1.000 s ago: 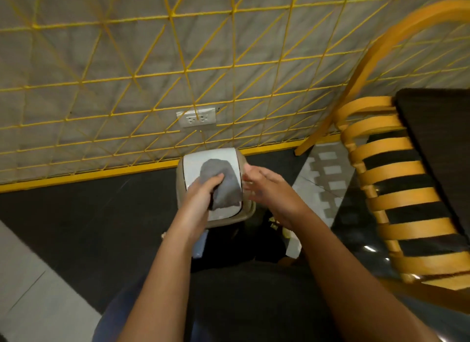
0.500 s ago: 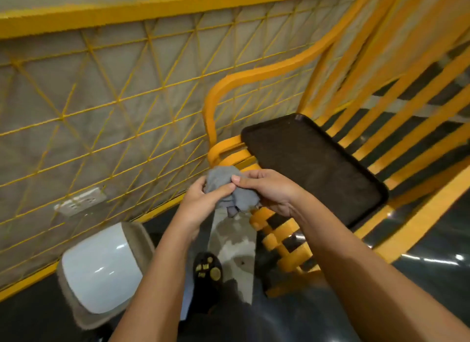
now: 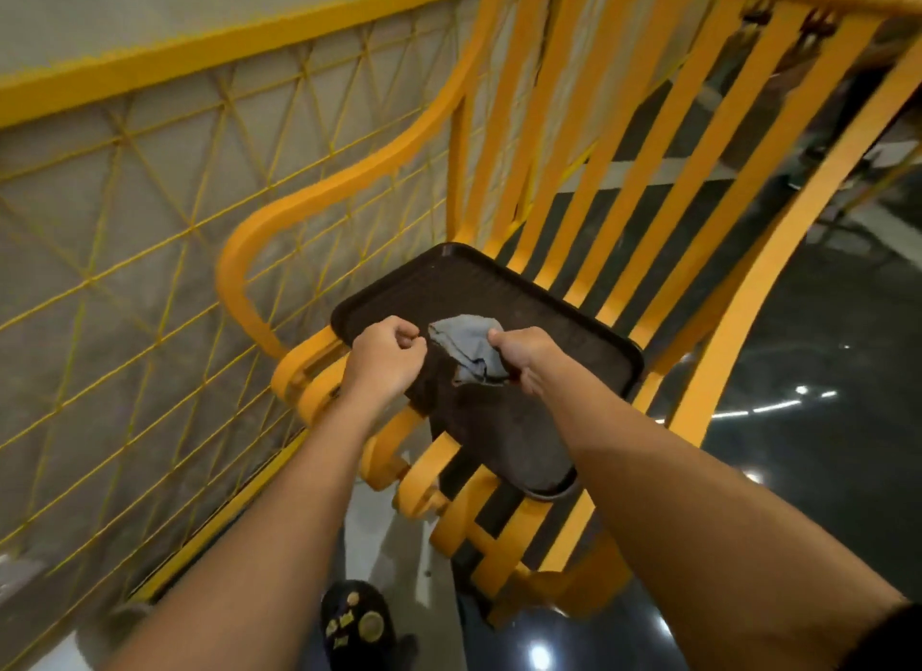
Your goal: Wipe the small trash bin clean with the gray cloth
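Right hand (image 3: 529, 356) grips gray cloth (image 3: 466, 346) over the dark tray (image 3: 449, 281) on the yellow chair (image 3: 233, 276); left hand (image 3: 386, 358) curled, empty. The bin (image 3: 55, 653) is just a blurred sliver lower left, well apart. Fits cloth pick-up or put-down alike.

Cloth (image 3: 466, 346): soft grey fabric, matt, crumpled. Tray (image 3: 549, 321): dark, matt, finely textured. Chair (image 3: 349, 174): yellow paint, smooth, slight sheen. Floor (image 3: 823, 346): dark, glossy, reflects lights.
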Demonstrator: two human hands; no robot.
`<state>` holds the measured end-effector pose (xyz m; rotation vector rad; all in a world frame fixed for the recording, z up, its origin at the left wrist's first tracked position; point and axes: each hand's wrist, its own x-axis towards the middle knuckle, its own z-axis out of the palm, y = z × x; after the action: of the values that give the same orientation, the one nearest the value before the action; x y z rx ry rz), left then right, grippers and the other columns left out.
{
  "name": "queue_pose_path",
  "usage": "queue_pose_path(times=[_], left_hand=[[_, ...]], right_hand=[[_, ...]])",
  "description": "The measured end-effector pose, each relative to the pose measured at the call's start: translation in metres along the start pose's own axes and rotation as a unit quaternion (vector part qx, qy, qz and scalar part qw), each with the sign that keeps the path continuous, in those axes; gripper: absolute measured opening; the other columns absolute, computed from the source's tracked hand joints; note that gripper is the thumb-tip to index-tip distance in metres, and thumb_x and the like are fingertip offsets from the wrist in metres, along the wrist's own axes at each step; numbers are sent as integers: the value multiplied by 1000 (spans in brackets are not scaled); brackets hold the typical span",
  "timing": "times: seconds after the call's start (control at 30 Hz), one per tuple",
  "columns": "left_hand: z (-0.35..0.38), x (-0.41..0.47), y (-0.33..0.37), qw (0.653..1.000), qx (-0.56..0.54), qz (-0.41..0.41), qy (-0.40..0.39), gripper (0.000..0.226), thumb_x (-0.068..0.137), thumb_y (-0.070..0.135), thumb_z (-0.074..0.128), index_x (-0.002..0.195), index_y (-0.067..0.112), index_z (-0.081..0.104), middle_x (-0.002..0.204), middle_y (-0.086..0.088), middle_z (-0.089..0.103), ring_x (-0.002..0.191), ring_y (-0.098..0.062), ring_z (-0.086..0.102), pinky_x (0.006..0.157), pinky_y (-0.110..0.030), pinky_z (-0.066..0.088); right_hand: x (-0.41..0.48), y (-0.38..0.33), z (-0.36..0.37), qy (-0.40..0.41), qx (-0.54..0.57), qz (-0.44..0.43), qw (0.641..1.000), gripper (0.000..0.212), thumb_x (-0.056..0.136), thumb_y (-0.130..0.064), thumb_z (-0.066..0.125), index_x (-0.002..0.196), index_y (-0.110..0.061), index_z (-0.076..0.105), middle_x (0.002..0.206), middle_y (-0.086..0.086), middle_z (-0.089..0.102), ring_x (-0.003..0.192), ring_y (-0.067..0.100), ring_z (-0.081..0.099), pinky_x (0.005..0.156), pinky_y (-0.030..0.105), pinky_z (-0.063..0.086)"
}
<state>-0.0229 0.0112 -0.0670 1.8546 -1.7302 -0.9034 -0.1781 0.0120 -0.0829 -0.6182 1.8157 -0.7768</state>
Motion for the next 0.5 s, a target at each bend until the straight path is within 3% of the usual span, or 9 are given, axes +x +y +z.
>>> queue_pose_path(times=[0.1,0.27,0.4,0.5], left_hand=[[15,16,-1,995,92,16,-38,27,90,25,54,115,16,59,119,-4,61,109,-22,56,87,-33,47],[19,26,-9,987,141,30,-64,28,91,25,53,117,15,57,125,-7,52,113,-25,53,91,-35,45],[15,22,-21,983,157,50,-76,30,91,24,53,118,14,57,126,-9,52,114,-26,52,93,-35,43],[15,18,-30,985,148,49,-79,30,91,24,52,119,14,56,126,-9,52,113,-25,53,92,-35,44]], right_hand=[[22,7,-2,45,-11,30,998,43,95,-21,50,130,3,44,131,18,50,117,33,51,98,38,44],[42,26,-4,76,-29,82,993,35,96,-14,46,127,3,48,130,17,50,116,31,51,78,31,39],[47,38,0,106,-47,99,988,33,93,-18,52,121,-1,53,126,17,53,115,33,52,94,37,46],[52,40,2,159,-97,85,979,34,92,-24,54,121,-5,53,131,16,49,119,34,45,100,44,42]])
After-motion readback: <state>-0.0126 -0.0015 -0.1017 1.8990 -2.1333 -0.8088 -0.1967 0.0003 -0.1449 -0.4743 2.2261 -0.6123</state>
